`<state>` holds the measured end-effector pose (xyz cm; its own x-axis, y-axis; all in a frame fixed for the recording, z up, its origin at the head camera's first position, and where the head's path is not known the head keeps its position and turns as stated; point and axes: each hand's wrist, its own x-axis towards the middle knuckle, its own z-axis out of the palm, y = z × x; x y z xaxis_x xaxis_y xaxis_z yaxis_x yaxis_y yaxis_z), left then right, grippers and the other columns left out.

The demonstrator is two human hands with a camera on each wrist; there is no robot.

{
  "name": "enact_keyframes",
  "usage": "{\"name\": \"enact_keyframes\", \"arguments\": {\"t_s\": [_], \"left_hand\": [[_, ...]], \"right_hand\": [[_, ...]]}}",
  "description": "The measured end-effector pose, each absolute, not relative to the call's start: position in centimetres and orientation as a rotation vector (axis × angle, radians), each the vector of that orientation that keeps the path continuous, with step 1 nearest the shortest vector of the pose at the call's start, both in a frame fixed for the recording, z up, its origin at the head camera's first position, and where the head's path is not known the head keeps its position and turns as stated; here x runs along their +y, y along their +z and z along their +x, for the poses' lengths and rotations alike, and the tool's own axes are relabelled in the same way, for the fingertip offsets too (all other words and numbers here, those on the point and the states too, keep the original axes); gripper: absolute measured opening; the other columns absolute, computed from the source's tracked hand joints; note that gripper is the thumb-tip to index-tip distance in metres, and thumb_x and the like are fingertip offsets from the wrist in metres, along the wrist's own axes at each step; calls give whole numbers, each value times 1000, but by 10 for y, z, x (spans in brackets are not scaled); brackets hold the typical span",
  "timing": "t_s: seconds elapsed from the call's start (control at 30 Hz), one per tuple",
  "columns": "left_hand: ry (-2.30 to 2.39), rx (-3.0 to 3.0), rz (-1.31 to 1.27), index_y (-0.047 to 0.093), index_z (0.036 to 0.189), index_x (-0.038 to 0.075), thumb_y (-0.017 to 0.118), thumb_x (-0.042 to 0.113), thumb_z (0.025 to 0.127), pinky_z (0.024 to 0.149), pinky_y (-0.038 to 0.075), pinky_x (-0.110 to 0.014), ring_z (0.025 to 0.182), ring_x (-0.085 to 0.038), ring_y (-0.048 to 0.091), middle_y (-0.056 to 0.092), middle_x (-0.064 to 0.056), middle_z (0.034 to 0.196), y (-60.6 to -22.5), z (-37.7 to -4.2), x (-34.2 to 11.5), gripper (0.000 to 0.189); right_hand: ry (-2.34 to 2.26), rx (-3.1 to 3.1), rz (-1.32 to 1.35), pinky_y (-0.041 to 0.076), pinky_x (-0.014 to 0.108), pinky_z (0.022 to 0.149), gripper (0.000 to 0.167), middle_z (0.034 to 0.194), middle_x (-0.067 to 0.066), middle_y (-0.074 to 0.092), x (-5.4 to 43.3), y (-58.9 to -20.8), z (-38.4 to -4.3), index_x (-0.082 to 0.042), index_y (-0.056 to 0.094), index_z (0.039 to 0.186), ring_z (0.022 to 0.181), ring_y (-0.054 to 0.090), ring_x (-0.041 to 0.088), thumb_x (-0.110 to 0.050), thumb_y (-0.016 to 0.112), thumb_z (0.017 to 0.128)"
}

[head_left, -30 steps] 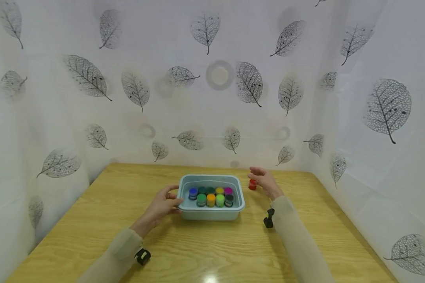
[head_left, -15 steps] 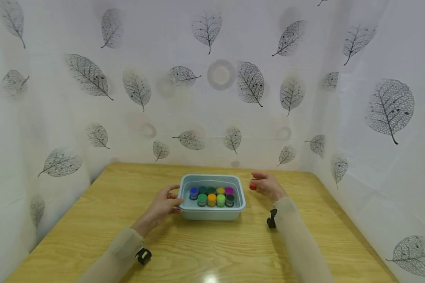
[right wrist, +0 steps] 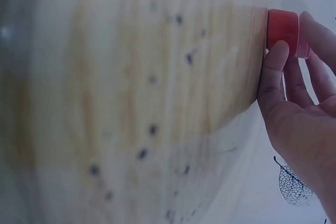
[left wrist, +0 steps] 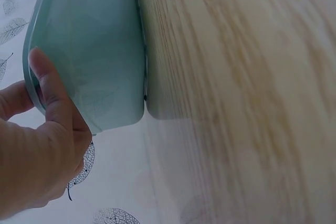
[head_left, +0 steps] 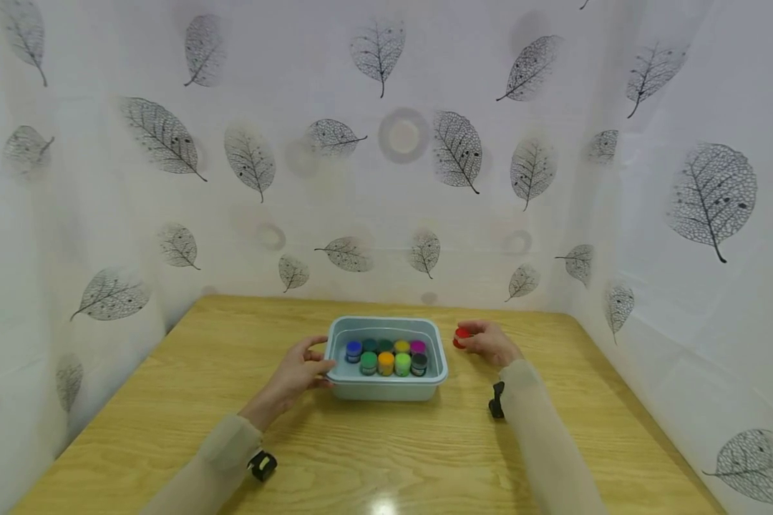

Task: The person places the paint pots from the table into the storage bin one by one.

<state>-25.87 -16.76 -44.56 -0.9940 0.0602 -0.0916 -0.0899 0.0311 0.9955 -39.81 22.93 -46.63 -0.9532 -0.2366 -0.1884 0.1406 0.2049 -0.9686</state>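
Observation:
My left hand (head_left: 298, 373) grips the left rim of a pale blue plastic tub (head_left: 386, 391). In the left wrist view the thumb and a finger pinch the rim of the tub (left wrist: 105, 40) from both sides. Several small paint pots stand inside, among them a blue pot (head_left: 353, 350), an orange pot (head_left: 385, 364) and a magenta pot (head_left: 418, 347). To the right of the tub, my right hand (head_left: 492, 345) holds a red paint pot (head_left: 460, 337) between thumb and fingers. The right wrist view shows the red pot (right wrist: 282, 29) right at the tabletop, partly covered by the thumb.
The wooden table (head_left: 373, 450) carries the tub near its far edge. Behind it and along the sides hang white curtains (head_left: 296, 214) printed with grey leaves. A black wrist mount (head_left: 262, 465) sits on the left sleeve, and another black mount (head_left: 497, 400) on the right.
My right hand has come down beside the red pot and closed its thumb and fingers on it. The pot now looks slightly tilted. My left hand stays on the tub's rim.

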Motion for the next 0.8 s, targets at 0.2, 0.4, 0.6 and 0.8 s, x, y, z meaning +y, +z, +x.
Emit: {"name": "enact_keyframes", "arguments": {"t_s": [0.2,0.4,0.6,0.8], "left_hand": [[2117,2180,-27,39,146,5,63,-4,91,70,62,-36,83,-26,66,52,-18,106,-445,-259,-167,60],[2122,2171,-31,39,146,4,63,-4,91,70,62,-36,84,-28,66,51,-18,105,-444,-258,-167,60],[2117,2175,-35,39,146,4,63,-4,91,70,62,-37,82,-26,67,52,-18,105,-443,-257,-167,61],[2111,2181,-32,38,146,4,63,-3,92,70,62,-37,82,-26,67,51,-18,106,-444,-257,-168,60]], "right_hand": [[-1776,2234,-103,57,23,75,56,121,20,61,229,-468,-400,11,45,138,91,67,16,12,64,85],[-1686,2323,-155,56,23,76,51,119,18,64,231,-469,-399,8,50,134,89,65,13,-1,69,88],[-1814,2194,-223,57,31,94,51,130,27,56,235,-468,-400,13,39,138,98,67,14,1,61,94],[-1839,2195,-242,56,33,94,57,127,17,57,235,-464,-398,7,36,141,97,65,10,-8,65,94]]}}
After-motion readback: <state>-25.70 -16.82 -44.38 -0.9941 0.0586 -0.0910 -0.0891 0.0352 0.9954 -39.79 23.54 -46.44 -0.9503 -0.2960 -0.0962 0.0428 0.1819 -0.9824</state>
